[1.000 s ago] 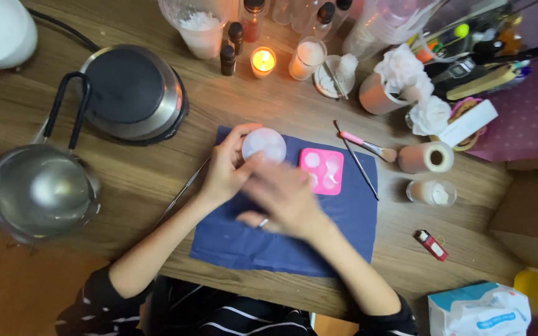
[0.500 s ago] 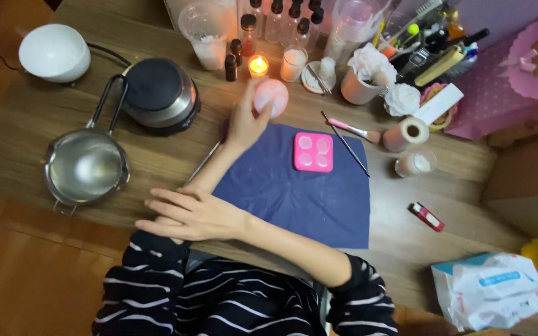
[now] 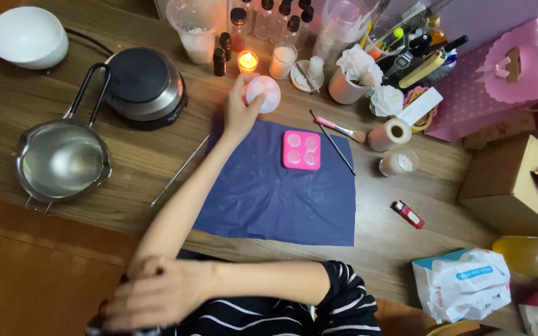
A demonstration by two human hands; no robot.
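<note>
Now – left hand (image 3: 239, 115) grips pale round mould (image 3: 263, 93) nr candle (image 3: 248, 62).

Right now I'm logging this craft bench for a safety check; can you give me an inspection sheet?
Surface: wooden table, dark blue cloth mat.
Job's things: round pale pink-white piece, pink four-cavity silicone mould.
Clutter: lit candle, small bottles, red lighter, tissue pack.
Hands: left hand holds the round piece; right hand rests at the left elbow.
Cables: black cord behind the round hotplate.
Surroundings: steel pan, cardboard box.
</note>
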